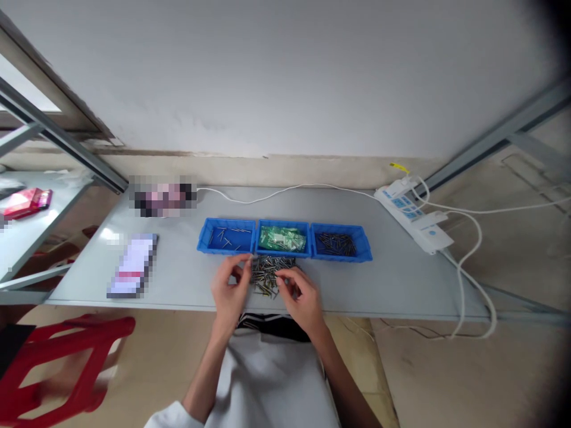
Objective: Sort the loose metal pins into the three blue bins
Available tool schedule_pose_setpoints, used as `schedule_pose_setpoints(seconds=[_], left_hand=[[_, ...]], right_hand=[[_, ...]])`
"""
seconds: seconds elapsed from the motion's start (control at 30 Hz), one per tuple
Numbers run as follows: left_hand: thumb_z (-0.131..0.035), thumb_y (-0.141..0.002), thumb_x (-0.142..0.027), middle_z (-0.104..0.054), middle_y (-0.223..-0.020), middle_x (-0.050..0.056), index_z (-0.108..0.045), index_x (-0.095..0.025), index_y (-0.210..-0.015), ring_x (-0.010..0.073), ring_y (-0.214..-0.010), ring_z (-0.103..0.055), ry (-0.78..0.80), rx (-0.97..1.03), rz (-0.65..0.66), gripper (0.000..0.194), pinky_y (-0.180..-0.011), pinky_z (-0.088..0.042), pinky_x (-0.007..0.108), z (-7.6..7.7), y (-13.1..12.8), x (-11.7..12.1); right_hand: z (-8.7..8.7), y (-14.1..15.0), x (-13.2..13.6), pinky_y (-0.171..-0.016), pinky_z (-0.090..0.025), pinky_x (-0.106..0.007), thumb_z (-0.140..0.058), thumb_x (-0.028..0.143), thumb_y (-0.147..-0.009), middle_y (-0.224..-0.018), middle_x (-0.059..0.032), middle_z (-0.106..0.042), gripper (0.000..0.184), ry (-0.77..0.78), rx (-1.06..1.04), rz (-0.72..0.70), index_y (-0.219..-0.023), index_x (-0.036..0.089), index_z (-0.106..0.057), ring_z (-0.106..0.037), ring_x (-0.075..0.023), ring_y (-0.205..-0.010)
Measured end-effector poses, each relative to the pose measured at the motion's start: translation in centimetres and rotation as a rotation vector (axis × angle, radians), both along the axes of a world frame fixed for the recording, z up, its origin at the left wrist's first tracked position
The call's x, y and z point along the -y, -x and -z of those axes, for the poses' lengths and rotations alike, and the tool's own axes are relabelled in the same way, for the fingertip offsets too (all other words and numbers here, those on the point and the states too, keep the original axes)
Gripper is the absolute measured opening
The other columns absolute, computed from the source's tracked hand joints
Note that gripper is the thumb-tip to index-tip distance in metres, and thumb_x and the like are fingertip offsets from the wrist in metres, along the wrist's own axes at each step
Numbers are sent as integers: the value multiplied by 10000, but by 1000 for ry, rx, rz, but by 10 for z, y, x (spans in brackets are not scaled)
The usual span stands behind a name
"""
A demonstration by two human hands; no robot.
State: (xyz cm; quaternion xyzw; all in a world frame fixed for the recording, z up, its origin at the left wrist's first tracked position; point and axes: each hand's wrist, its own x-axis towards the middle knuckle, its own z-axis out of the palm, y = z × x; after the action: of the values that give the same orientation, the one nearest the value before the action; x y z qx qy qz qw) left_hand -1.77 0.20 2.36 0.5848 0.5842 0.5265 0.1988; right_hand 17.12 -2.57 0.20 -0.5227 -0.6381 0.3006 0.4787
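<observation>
A pile of loose metal screws or nails [267,274] lies on the grey table in front of three blue bins. At its left side is my left hand [228,288], thumb and forefinger pinched just below the left bin [207,241]; what the fingertips hold is too small to name. My right hand [304,299] reaches into the pile's right side with curled, closed fingers, and I cannot make out what is in them. A few thin silvery pieces [226,242] lie in the left bin. Green-tinted plastic packets [283,239] fill the middle bin [305,224]. The right bin [363,245] contains dark screws [335,244].
A blurred phone-like device [134,264] lies at the left, with another blurred object [165,199] behind it. A white power strip [414,217] with cables stands at the right. A white cord [276,195] runs along the back. A red stool [84,333] stands below left.
</observation>
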Motion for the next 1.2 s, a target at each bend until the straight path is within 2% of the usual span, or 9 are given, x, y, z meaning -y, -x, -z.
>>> schedule_pose_setpoints(seconds=[0.07, 0.17, 0.23, 0.3, 0.37, 0.53, 0.7, 0.9, 1.2], left_hand=[[-674, -1047, -298, -766, -906, 14, -805, -227, -1070, 109, -604, -559, -86, -96, -107, 151, -665, -500, 245, -7, 12, -11], [-662, -1064, -324, -792, -1095, 61, -816, -221, -1143, 99, -603, -543, -125, -215, -140, 201, -654, -488, 251, -12, 27, -26], [-651, -1073, -320, -780, -1188, 84, -811, -221, -1186, 100, -628, -554, -145, -254, -143, 219, -658, -487, 252, -8, 29, -27], [-631, -1083, -296, -776, -1177, 91, -809, -215, -1173, 105, -641, -573, -178, -258, -145, 216, -650, -485, 250, -1, 26, -20], [-608, -1092, -269, -782, -1107, 80, -804, -207, -1138, 102, -618, -565, -191, -266, -117, 211, -636, -482, 245, 8, 21, -8], [-572, -1103, -268, -783, -928, 32, -786, -213, -1148, 97, -570, -561, -72, -341, 120, 225, -627, -481, 227, 22, 13, 16], [-587, -1095, -284, -728, -769, -19, -782, -221, -1116, 110, -557, -556, 41, -312, 113, 206, -616, -465, 224, 26, 16, 14], [-570, -1097, -279, -756, -874, 9, -769, -214, -1097, 114, -589, -592, 111, -313, 182, 209, -624, -470, 232, 27, 16, 11], [-577, -1091, -254, -748, -942, 31, -770, -225, -1097, 130, -656, -657, 111, -355, 232, 195, -646, -510, 233, 22, 13, 10]], right_hand=[[1, 0, 0, -602, -491, -293, -597, 331, -1075, -844, -15, -705, 175, -5, 2, -3, -1066, 258, -756, -546, -152, -608], [2, 1, 0, -611, -486, -294, -598, 313, -1078, -805, -8, -694, 174, -18, 18, -16, -1017, 252, -749, -540, -152, -608], [3, 1, 0, -618, -482, -295, -592, 295, -1082, -789, -6, -689, 176, -26, 44, -26, -1000, 250, -741, -549, -155, -616], [3, 1, 1, -633, -485, -294, -584, 277, -1085, -785, -7, -694, 177, -46, 82, -31, -999, 249, -736, -574, -160, -633], [4, 1, 0, -660, -493, -292, -581, 256, -1084, -792, -10, -705, 174, -81, 134, -32, -1005, 246, -736, -607, -164, -659], [3, 5, -6, -734, -501, -294, -597, 237, -1074, -787, -13, -699, 160, -103, 320, -15, -1101, 230, -754, -665, -184, -727], [-5, 14, -20, -707, -469, -285, -664, 248, -1042, -764, 7, -685, 102, -40, 429, -13, -1048, 246, -765, -670, -181, -736], [-9, 18, -31, -634, -398, -282, -726, 225, -992, -742, 29, -678, 95, 33, 489, -26, -904, 256, -742, -634, -161, -680], [-7, 19, -28, -642, -402, -278, -645, 215, -1024, -739, 21, -671, 156, -33, 464, 6, -890, 247, -717, -619, -156, -661]])
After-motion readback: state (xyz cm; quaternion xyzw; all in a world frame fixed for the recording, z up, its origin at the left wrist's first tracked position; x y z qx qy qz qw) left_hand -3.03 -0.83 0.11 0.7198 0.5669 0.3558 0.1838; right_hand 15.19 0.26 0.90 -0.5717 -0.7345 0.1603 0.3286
